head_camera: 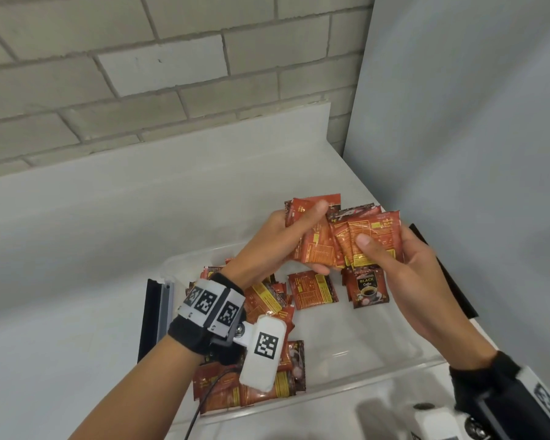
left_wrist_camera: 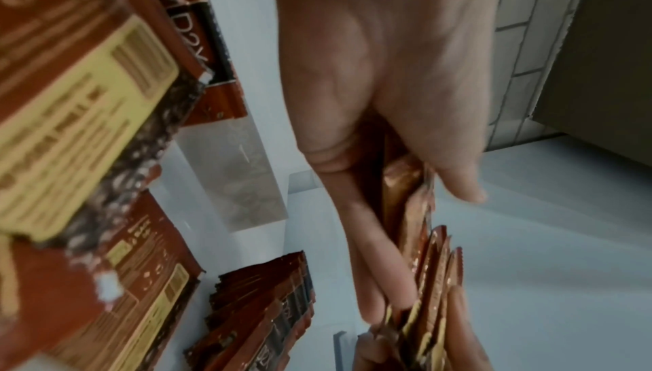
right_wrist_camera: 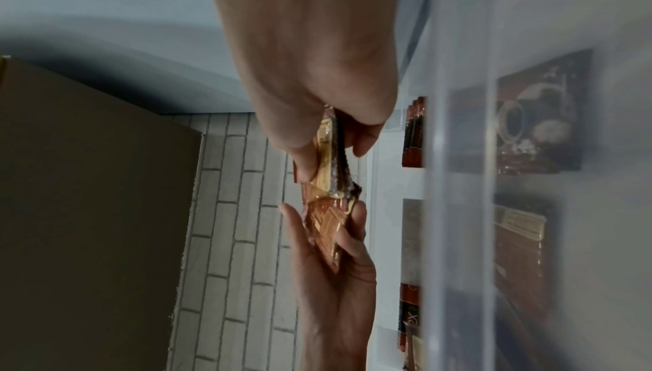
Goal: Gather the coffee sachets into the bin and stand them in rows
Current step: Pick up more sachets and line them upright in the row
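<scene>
Above a clear plastic bin [head_camera: 356,396] both hands hold one fanned bundle of red-orange coffee sachets [head_camera: 340,246]. My left hand [head_camera: 311,236] grips the bundle's left part, thumb on top and fingers beneath. My right hand [head_camera: 385,249] pinches the right part, thumb on its front. In the left wrist view the left hand [left_wrist_camera: 405,209] shows the sachets [left_wrist_camera: 434,260] edge-on. In the right wrist view the right hand [right_wrist_camera: 328,154] pinches sachets [right_wrist_camera: 330,165] whose far end lies in the left hand [right_wrist_camera: 328,251]. Loose sachets [head_camera: 311,290] lie flat in the bin, with a heap [head_camera: 261,303] along its left side.
The bin stands on a white counter [head_camera: 77,249] in a corner, with a brick wall [head_camera: 172,74] behind and a flat grey panel [head_camera: 458,122] at the right. Black strips lie beside the bin at its left [head_camera: 148,315] and right [head_camera: 445,274].
</scene>
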Motion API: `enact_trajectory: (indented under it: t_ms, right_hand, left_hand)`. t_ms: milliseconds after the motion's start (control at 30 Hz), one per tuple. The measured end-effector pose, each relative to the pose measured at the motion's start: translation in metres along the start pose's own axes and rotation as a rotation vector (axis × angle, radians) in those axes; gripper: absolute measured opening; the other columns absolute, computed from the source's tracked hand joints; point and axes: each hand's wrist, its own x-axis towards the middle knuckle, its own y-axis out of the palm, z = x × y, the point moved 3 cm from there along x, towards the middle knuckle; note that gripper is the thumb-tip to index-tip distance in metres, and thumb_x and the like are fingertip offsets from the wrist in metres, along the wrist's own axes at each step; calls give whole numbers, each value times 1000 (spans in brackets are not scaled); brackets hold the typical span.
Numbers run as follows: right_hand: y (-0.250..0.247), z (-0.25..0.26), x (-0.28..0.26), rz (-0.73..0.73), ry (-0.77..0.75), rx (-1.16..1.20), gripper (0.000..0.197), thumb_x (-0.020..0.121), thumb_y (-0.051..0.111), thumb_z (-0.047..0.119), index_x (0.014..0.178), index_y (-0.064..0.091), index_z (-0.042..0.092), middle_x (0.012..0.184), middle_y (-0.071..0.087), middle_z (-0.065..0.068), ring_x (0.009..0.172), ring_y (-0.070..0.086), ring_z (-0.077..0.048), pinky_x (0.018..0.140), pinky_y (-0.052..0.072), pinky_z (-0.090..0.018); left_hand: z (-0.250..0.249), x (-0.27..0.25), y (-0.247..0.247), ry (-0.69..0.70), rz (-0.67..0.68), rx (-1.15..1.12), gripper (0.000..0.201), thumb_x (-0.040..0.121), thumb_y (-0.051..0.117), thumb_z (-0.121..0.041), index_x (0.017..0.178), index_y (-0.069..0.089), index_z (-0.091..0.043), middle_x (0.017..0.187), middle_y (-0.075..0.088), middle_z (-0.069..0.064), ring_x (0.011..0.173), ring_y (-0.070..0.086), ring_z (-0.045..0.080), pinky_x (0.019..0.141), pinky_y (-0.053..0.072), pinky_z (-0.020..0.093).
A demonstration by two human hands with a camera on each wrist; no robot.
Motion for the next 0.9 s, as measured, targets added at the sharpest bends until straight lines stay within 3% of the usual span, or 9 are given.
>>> enact_trajectory:
  t_ms: [133,200,267,367,600,733,800,900]
  right_hand:
    - [-1,2,-1,3,-23,-15,26,79,64,32,104,61,29,93,73,16,89,69,-1,66,51,-10]
    - [-1,3,-1,6,-32,-26,28,79,65,32,106,61,27,94,73,15,90,69,-2,67,51,-10]
    - [-2,3,-1,11,-47,-49,32,77,66,33,108,60,26,100,73,9,94,69,-6,71,53,-14]
    - [0,2,-2,55,-71,-83,37,76,68,32,111,60,24,106,71,0,98,69,-12,76,55,-21]
    - [4,2,-3,134,-77,-85,36,81,65,26,116,58,19,103,72,6,99,68,-10,79,53,-18]
    - [3,1,-3,115,-73,-69,38,80,66,27,116,58,18,103,73,5,99,69,-11,79,54,-20]
    - [2,2,-3,97,-72,-49,38,80,65,27,116,58,19,103,73,4,99,69,-11,80,54,-20]
    - [3,4,-4,92,-69,-39,39,79,65,29,116,57,21,103,73,7,98,69,-9,78,54,-17]
  left_hand:
    - [-4,-4,-4,-52,188,-154,29,87,59,-14,114,55,-5,110,69,16,92,70,31,69,61,30]
    - [-6,-7,-7,-86,266,-160,31,87,55,-9,117,54,-2,115,67,16,97,69,29,73,60,29]
    - [-9,-10,-10,-108,300,-103,31,90,58,-14,119,55,-1,114,68,17,101,68,29,79,59,31]
    - [-17,-12,-11,-129,266,12,37,85,55,-25,113,60,-2,103,71,19,91,71,27,75,60,29]
    - [-28,-13,-3,-55,109,241,36,85,52,-39,104,61,-11,81,75,9,65,72,21,54,59,25]
    - [-33,-14,-3,-79,117,322,56,87,38,-56,107,62,-11,87,74,14,73,73,29,54,59,28]
    - [-37,-14,-7,-87,116,329,60,95,29,-54,110,63,-8,88,74,18,77,72,33,57,59,30]
    - [-42,-10,-18,-1,75,489,54,101,32,-43,110,68,-4,84,74,14,69,71,25,61,60,32]
